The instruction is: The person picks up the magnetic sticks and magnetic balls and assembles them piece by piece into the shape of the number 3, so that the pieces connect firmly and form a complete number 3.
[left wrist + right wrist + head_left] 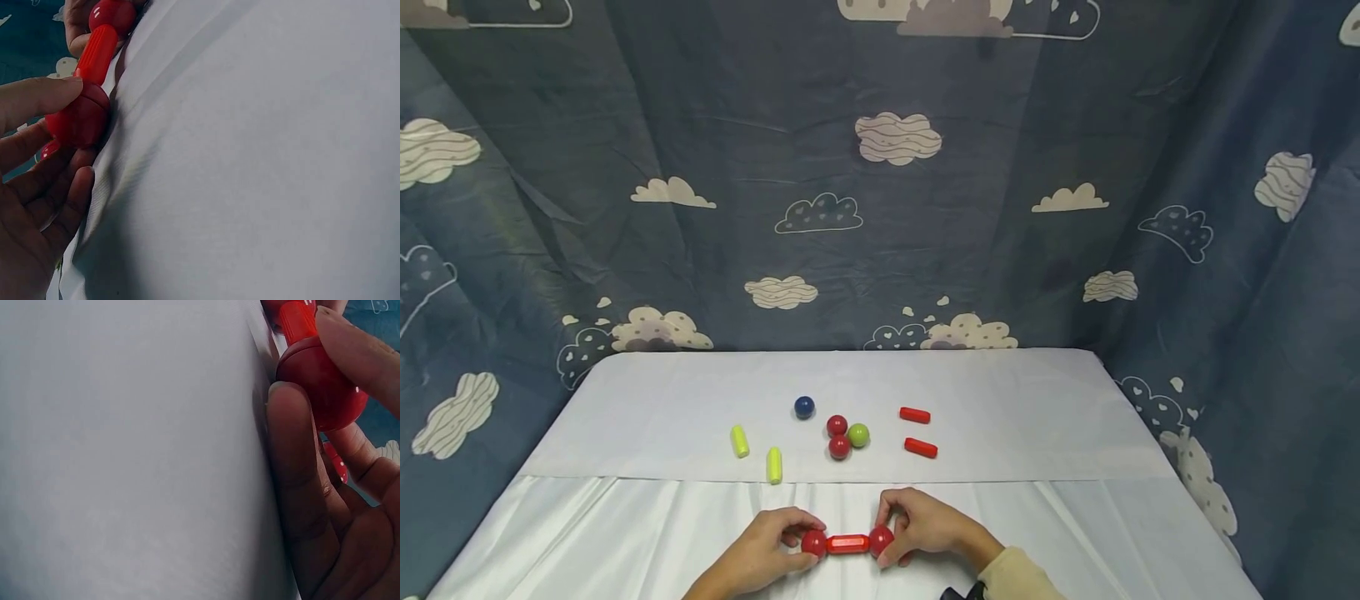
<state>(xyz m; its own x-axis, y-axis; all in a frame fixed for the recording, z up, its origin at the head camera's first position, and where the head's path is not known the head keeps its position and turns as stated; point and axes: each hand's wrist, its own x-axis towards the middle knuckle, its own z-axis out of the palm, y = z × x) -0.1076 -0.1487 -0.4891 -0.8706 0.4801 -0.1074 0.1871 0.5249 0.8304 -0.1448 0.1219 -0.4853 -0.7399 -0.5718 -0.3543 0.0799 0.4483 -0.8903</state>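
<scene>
Near the table's front edge, a red rod (847, 544) lies level between two red balls, joined end to end like a dumbbell. My left hand (769, 550) pinches the left red ball (814, 542) between thumb and fingers. On the other side, my right hand (925, 527) grips the right red ball (881, 541). In the left wrist view the ridged rod (97, 56) meets the ball (81, 119) under my thumb. The right wrist view has the other ball (325, 384) between thumb and fingers, with the rod's end against it.
Farther back on the white table (1037, 417) lie a blue ball (804, 407), two red balls (837, 426) touching a green ball (858, 435), two yellow-green rods (774, 465) to the left and two red rods (921, 447) to the right. A cloud-patterned curtain (820, 108) hangs behind.
</scene>
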